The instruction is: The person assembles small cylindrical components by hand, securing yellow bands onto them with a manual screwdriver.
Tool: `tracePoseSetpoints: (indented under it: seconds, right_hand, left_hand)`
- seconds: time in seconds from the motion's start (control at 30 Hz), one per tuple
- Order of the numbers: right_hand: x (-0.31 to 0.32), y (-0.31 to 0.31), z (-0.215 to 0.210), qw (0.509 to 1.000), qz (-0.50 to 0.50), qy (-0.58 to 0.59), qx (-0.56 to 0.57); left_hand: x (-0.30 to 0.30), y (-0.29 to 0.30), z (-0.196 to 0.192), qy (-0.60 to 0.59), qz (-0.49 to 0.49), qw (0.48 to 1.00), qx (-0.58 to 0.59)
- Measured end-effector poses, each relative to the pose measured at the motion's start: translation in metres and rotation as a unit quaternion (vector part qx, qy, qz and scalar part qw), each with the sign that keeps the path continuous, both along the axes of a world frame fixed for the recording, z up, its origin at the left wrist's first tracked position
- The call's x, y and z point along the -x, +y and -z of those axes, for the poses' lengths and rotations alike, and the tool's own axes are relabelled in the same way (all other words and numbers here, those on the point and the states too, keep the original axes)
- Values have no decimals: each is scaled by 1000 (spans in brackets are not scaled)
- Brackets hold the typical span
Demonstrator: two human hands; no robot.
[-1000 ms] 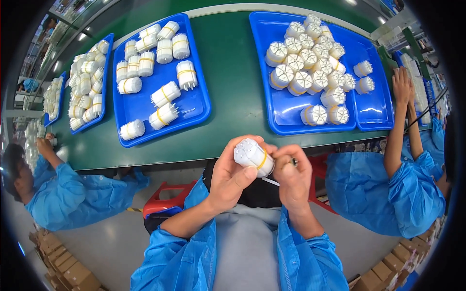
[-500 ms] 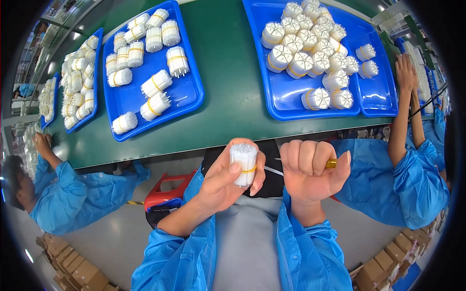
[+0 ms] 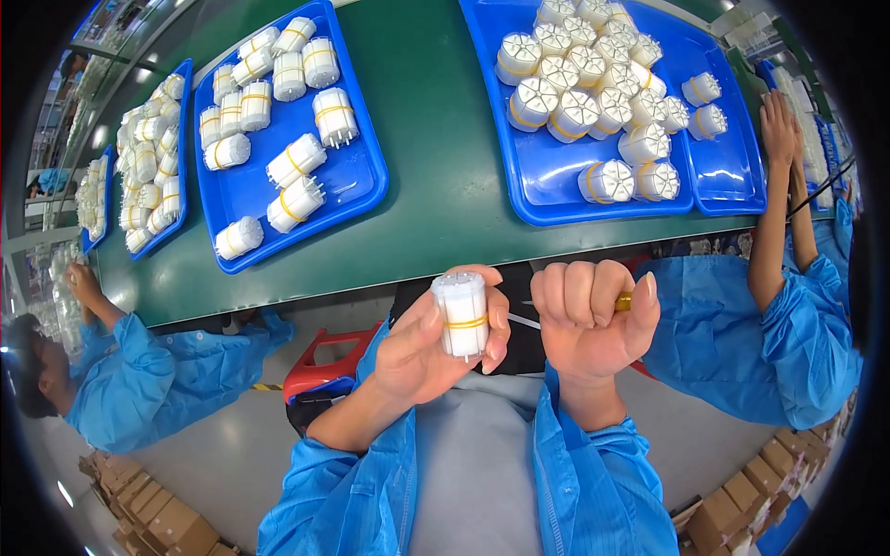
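My left hand (image 3: 428,347) holds a white cylindrical bundle (image 3: 462,314) bound by a yellow rubber band, upright, in front of my chest. My right hand (image 3: 593,320) is a closed fist beside it, gripping a thin tool with a yellow handle (image 3: 624,301) whose slim tip points toward the bundle. The two hands are a little apart. Above them on the green table (image 3: 436,185) lie a blue tray (image 3: 357,181) with similar bundles on their sides and a second blue tray (image 3: 556,195) with bundles standing on end.
Another blue tray (image 3: 181,157) of bundles sits at far left. One person in blue (image 3: 158,380) sits at my left, another (image 3: 788,306) at my right with a hand on the table. A red stool (image 3: 324,361) and cardboard boxes (image 3: 148,510) are below.
My hands have separated: the right hand came off the bundle and closed into a fist on the tool. The left hand turned the bundle upright. The view shifted toward the table.
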State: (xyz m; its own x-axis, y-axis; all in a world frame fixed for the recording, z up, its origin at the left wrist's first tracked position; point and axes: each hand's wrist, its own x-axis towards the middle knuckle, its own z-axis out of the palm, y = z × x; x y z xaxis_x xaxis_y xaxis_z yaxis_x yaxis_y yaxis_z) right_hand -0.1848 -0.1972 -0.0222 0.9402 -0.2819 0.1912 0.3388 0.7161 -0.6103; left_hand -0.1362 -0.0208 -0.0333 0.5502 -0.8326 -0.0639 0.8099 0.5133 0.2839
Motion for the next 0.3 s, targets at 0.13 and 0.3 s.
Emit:
tracePoseSetpoints:
  seconds: [0.13, 0.3]
  right_hand:
    - [2, 0, 0, 1000, 7, 0, -9]
    - [3, -3, 0, 1000, -1, -2, 4]
  left_hand:
    - [2, -2, 2, -34, -14, 999, 20]
    - [5, -1, 13, -158, -28, 987, -14]
